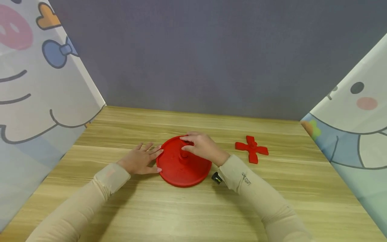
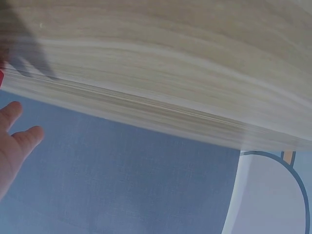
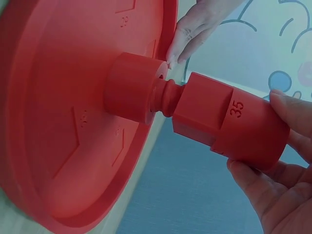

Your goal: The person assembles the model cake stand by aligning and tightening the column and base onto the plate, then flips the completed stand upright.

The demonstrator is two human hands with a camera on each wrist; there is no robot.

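The right hand (image 1: 203, 146) reaches over the red dish (image 1: 187, 176), thumb and fingers pinching the thick end of the red peg (image 3: 243, 122), whose narrow end is at the mouth of the central socket (image 3: 129, 87). The left hand (image 1: 139, 160) lies palm down at the dish's left rim, fingers spread.

The head camera looked forward and down from above the near side of the pale wood-grain table (image 1: 145, 215), far enough back to include both beige-sleeved forearms (image 1: 257, 195) and the dark grey back panel (image 1: 193, 57). The left wrist camera sat low and upside down, facing across the table toward that panel, with the left grip (image 1: 140, 160) at its edge. The right wrist camera, turned sideways, was very near the red cylindrical piece marked 35 (image 3: 253, 131); it shared the round, rimmed red dish (image 1: 181, 178), left grip and right grip (image 1: 200, 146) with the head view.
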